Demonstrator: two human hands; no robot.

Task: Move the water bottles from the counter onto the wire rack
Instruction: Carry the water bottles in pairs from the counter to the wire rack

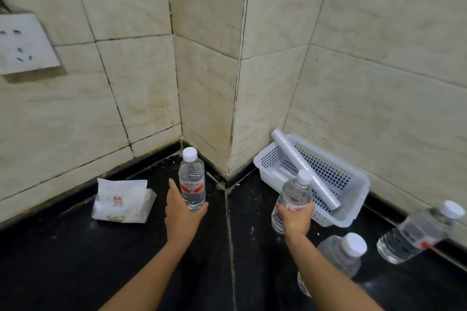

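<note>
4 water bottles, all clear with white caps, are in view on or just above the black counter (75, 260), which meets a tiled wall (141, 88) at a corner.

The corner bottle (192, 179) stands upright at the far end of the counter, close to the wall's corner. The left hand (182, 209) grasps its lower part. The thumb lies straight up along the bottle's left side and fingertips show round its right side.

The tilted bottle (293, 194) leans with its cap to the right, just in front of a white basket (351, 184). The right hand (295, 219) is clenched round its labelled middle. Whether its base touches the counter I cannot tell.

The 3rd bottle (341, 257) stands on the near right, partly hidden behind the right forearm. The 4th bottle (417, 232) is further right, near the wall and blurred.

A roll of clear film (303, 166) lies slanted across the basket, its far end over the rim. On the left a white packet (121, 202) rests on the counter near the wall. A wall socket (25, 43) sits high on the left.
</note>
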